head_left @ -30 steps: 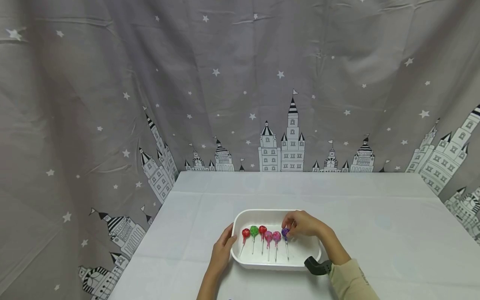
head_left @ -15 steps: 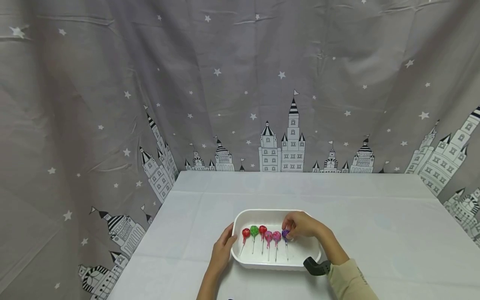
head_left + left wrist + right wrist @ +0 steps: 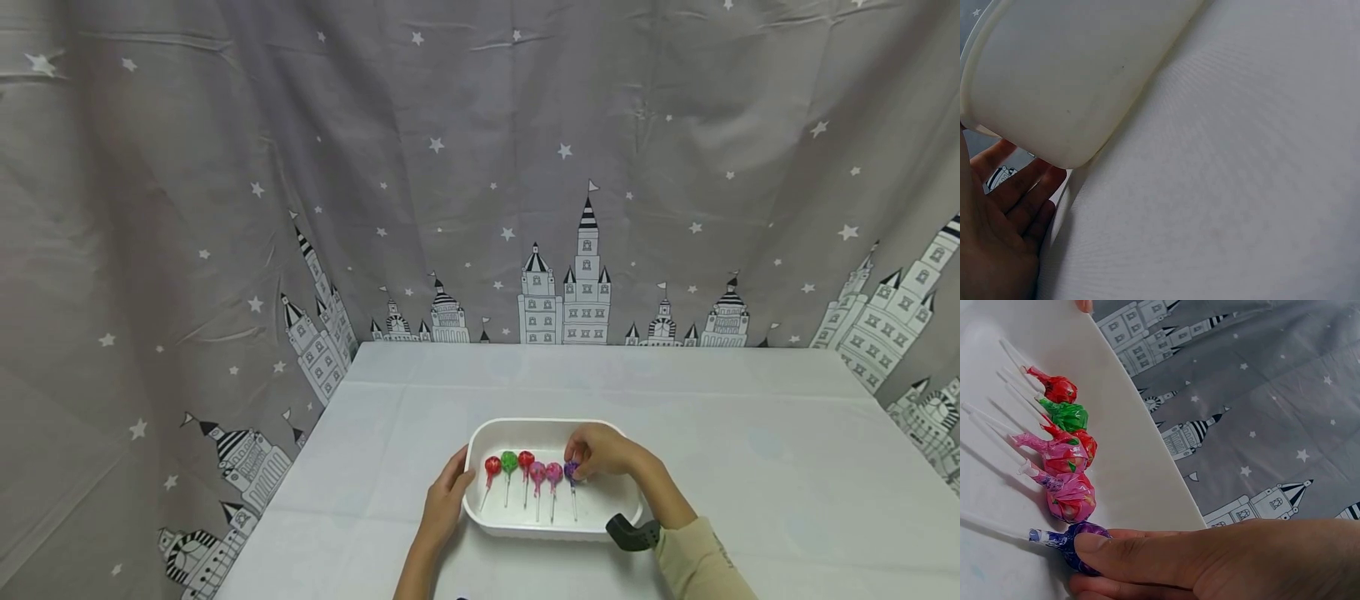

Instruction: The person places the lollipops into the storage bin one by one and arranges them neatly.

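The right hand [image 3: 604, 451] is pinching the wrapped head of the purple lollipop [image 3: 571, 472], thumb and fingers closed on it, with the sweet lying inside the white tray [image 3: 551, 429] just under the fingertips and its stick pointing back toward the wrist. Beside that hand, toward the other one, two pink lollipops [image 3: 545, 473], a red one, a green lollipop [image 3: 509, 461] and another red one are lying in a row. The left hand [image 3: 446, 498] is resting against the tray's outer wall with fingers straight and relaxed, its heel sitting on the counter [image 3: 750, 450].
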{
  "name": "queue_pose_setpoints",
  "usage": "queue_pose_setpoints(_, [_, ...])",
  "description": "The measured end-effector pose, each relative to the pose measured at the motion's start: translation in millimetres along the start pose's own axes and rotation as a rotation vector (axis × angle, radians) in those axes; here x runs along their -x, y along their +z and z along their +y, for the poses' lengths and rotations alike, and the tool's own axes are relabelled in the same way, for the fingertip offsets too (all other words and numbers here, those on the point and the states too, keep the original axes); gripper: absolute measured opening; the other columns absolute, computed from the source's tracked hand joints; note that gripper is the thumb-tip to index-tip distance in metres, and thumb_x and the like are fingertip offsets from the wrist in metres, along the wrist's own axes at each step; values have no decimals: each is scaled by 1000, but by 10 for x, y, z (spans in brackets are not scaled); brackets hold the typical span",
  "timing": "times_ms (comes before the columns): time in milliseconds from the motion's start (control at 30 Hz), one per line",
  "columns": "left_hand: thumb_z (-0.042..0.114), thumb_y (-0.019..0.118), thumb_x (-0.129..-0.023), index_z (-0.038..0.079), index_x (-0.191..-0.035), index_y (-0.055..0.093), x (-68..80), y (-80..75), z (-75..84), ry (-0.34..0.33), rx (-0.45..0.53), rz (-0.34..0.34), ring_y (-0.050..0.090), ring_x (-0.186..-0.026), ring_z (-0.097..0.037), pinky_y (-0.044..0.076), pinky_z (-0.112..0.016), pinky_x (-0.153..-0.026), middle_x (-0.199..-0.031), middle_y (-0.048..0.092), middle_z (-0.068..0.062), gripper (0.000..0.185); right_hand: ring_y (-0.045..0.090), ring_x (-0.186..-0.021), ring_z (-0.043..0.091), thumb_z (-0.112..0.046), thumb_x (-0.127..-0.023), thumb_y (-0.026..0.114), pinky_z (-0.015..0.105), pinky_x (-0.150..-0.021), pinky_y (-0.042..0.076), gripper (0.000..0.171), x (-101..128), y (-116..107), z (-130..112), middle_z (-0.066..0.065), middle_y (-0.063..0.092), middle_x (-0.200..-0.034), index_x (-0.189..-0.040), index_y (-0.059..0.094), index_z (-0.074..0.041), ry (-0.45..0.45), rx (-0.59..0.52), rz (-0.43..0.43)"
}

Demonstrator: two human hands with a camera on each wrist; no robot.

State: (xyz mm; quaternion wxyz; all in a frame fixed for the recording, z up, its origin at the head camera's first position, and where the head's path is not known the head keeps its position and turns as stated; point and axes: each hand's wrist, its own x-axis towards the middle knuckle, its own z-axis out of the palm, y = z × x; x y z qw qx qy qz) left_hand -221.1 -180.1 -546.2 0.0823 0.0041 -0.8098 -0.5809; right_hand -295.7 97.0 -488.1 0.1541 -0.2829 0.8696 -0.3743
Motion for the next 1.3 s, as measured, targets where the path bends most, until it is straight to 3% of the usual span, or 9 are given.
queue_pose_setpoints(433, [30, 50, -93, 11, -135, 47, -21, 5, 7, -9, 8, -11, 41, -126, -32, 31, -48, -104, -136, 47, -13, 46, 53, -61, 13, 4, -66, 76, 23, -51, 48, 21, 2, -9, 8, 0, 55, -68, -81, 64, -4, 12, 4, 0])
queue_pose_setpoints(833, [28, 51, -93, 9, -135, 47, -11, 49, 29, 1, 14, -29, 40, -126, -34, 31, -49, -104, -135, 47, -16, 46, 55, -60, 13, 2, -69, 76, 25, -52, 50, 27, 89, -16, -26, 2, 56, -73, -92, 63, -3, 102, 17, 28])
queue_pose_setpoints(1033, [29, 50, -94, 16, -139, 40, -45, -13, 98, -52, 10, -68, 38, -127, -35, 29, -55, -104, -134, 47, -17, 48, 55, -69, 15, -2, -72, 76, 28, -60, 50, 30, 171, -80, -142, 3, 58, -79, -99, 64, -1, 92, 76, 29])
queue_pose_setpoints(1167, [31, 50, -93, 12, -142, 33, -53, -132, 183, -110, 24, -88, 37, -127, -37, 26, -57, -104, -136, 44, -19, 55, 57, -77, 18, -7, -75, 74, 31, -66, 51, 34, 254, -172, -248, 7, 61, -86, -106, 63, 1, 68, 105, 42])
queue_pose_setpoints(1300, [28, 52, -92, 4, -141, 30, 13, -272, 456, -183, -43, -39, 43, -121, -40, 31, -58, -100, -134, 43, -25, 59, 57, -80, 17, -13, -79, 72, 30, -66, 51, 37, 383, -313, -345, 6, 62, -89, -112, 62, 0, 59, 115, 62])
